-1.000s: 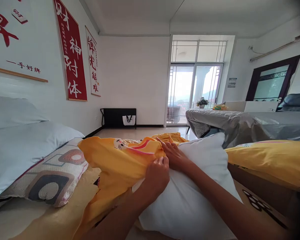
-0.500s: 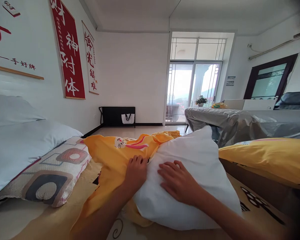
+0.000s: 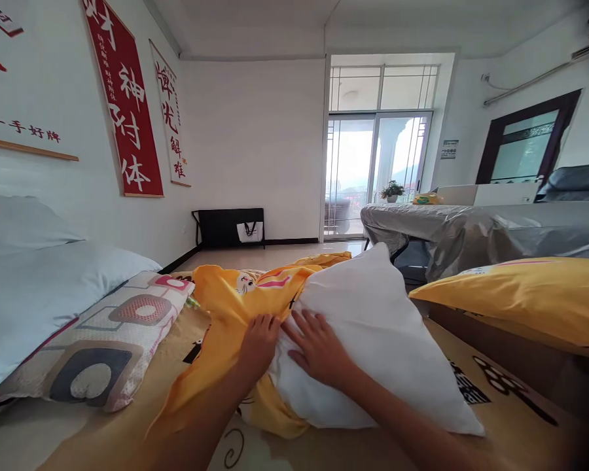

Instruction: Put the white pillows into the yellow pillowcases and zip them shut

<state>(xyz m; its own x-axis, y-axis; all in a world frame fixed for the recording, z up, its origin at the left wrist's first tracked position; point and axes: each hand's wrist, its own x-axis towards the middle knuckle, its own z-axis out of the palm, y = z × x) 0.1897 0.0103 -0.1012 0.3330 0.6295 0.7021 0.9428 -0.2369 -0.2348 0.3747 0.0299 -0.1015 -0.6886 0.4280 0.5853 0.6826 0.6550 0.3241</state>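
A white pillow lies on the bed in front of me, its left end inside a yellow pillowcase printed with a cartoon face. My left hand rests on the yellow cloth at the pillowcase opening, fingers curled on the fabric. My right hand lies flat on the white pillow beside it, fingers spread and pressing down.
A patterned pillow and white pillows lie at the left against the wall. A yellow-cased pillow sits at the right. The bed sheet is tan with dark prints. A grey covered table stands beyond.
My hands dropped from tugging the pillowcase edge high on the pillow to lower on it. The right hand then slid left toward the left hand, and the pillow settled lower.
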